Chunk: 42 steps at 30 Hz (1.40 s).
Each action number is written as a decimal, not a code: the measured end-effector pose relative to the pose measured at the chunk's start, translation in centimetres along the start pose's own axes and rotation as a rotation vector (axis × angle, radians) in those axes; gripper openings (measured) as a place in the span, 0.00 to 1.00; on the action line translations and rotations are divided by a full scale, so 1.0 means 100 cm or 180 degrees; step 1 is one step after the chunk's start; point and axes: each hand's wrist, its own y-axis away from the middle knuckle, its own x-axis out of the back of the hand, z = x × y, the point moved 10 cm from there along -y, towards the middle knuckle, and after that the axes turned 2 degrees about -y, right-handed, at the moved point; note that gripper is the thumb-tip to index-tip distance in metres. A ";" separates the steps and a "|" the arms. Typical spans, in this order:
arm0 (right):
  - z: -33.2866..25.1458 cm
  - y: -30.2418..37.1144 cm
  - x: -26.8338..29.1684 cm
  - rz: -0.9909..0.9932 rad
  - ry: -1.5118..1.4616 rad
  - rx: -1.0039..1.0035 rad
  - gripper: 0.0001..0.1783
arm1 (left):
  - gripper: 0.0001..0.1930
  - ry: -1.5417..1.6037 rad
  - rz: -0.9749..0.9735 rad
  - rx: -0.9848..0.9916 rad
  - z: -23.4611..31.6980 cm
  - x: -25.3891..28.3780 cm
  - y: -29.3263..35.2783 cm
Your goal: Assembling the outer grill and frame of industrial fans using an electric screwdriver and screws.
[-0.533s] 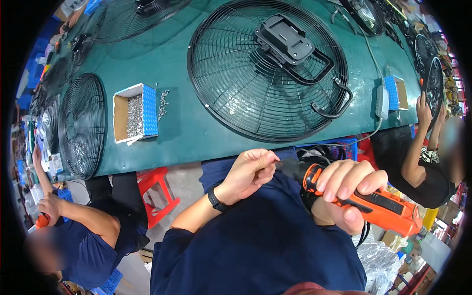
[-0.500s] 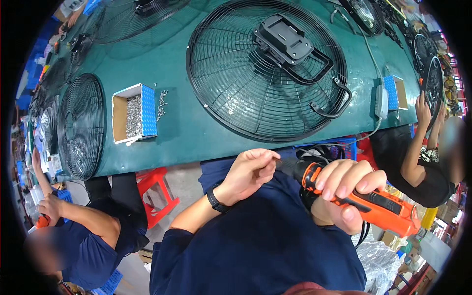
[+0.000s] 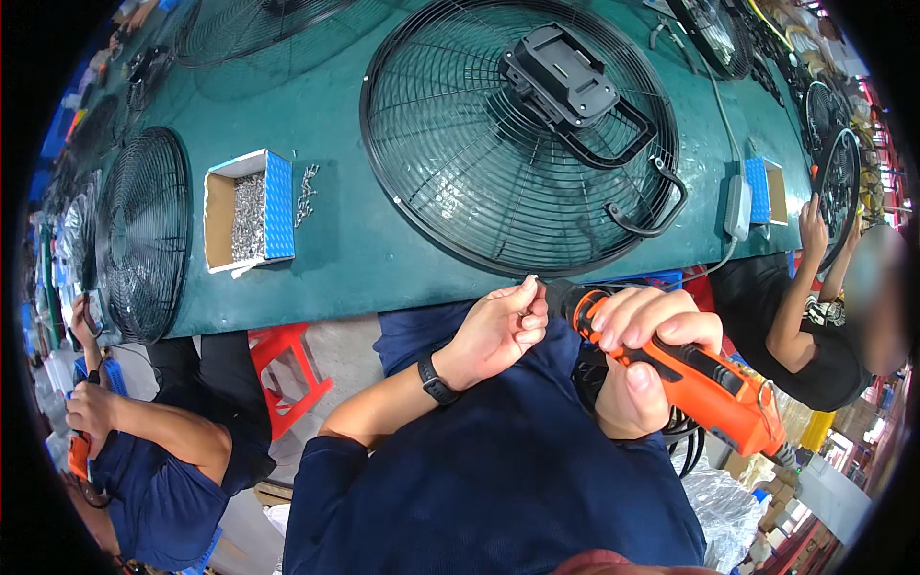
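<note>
**Orange power screwdriver (image 3: 719, 402) held off the black fan guard (image 3: 479, 192)**

Seen from the head view, the person's right hand (image 3: 661, 321) wraps firmly around the power screwdriver, its dark nose pointing towards ten o'clock. The left hand (image 3: 494, 335) comes up beside that nose, thumb and fingers drawn close together; whether they pinch a small part or touch the tip, one cannot tell. Both hands are at the guard's six o'clock, in front of the green table (image 3: 383, 278).

The guard lies flat on the table at the picture's twelve o'clock. As for progress, the assembly looks partly made up. A black housing (image 3: 561, 77) sits on the wires towards one o'clock from the guard's middle, with a loop frame (image 3: 654, 129) extending from its four o'clock side. A curved handle (image 3: 682, 196) stands at the guard's four o'clock, both ends appearing to meet it. Whether these parts are fully fastened is too fine to make out, so the amount left cannot be counted. The screwdriver's tip is apart from all of them, so no fastening is under way on the guard.

Towards nine o'clock, a blue-sided carton (image 3: 280, 211) holds many small screws (image 3: 249, 216); loose screws (image 3: 306, 196) lie just beside it, at its three o'clock.
</note>
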 end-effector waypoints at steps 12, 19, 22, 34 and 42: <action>0.036 -0.018 -0.010 0.0105 0.0044 -0.0377 0.18 | 0.10 -0.0316 0.0288 -0.0021 0.004 0.018 0.004; 0.047 -0.031 -0.034 -0.0562 0.0216 -0.0316 0.15 | 0.10 -0.0425 0.0237 -0.0124 0.010 0.022 0.009; 0.051 -0.030 -0.032 -0.0397 0.0403 -0.0438 0.16 | 0.12 -0.0565 0.0335 -0.0310 0.017 0.024 0.015; 0.051 0.023 0.142 0.2695 -0.0306 -0.1267 0.11 | 0.20 -0.1078 0.0495 -0.0669 0.041 0.019 0.049; 0.062 0.022 0.167 0.2522 -0.0324 -0.1465 0.11 | 0.15 -0.1113 0.0400 -0.1102 0.065 0.000 0.051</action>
